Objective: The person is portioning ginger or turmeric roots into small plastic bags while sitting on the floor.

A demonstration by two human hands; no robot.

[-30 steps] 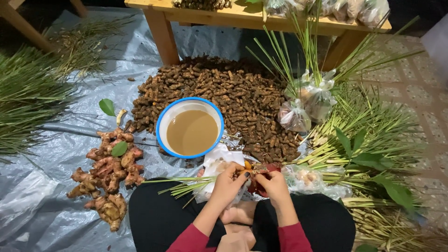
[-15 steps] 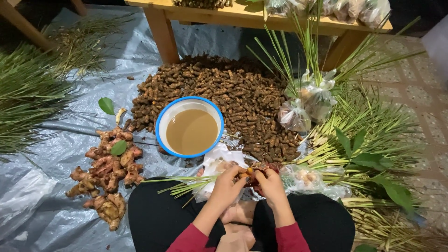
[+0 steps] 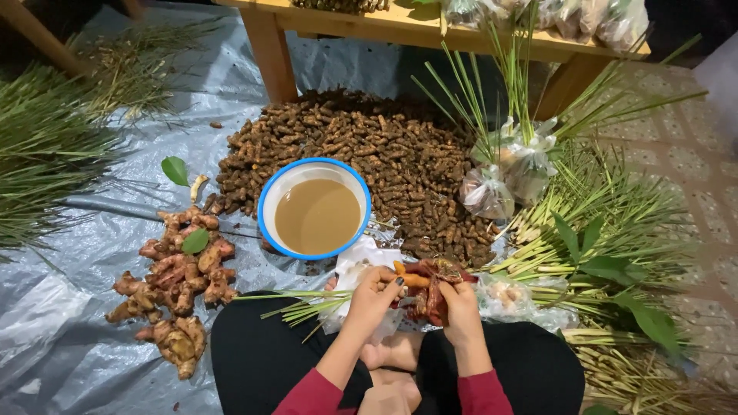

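I sit cross-legged on a grey plastic sheet [image 3: 92,330]. My left hand [image 3: 373,296] pinches an orange turmeric piece [image 3: 411,280] held over my lap. My right hand [image 3: 459,303] grips a small bundle of reddish-brown roots [image 3: 430,296] together with that piece. Thin green lemongrass stalks [image 3: 296,303] stick out to the left below my left hand, over a crumpled clear plastic bag [image 3: 361,253]. Both hands are close together, fingers closed on the bundle.
A blue-rimmed white bowl [image 3: 265,204] of murky brown water stands just ahead. Behind it lies a large turmeric heap [image 3: 361,146]. Galangal pieces [image 3: 177,277] lie at left, lemongrass piles [image 3: 607,230] at right, filled bags [image 3: 507,173] nearby, a wooden table [image 3: 415,27] beyond.
My hands have shifted slightly on the bundle, with the orange piece now showing between them. Everything else stays in place.
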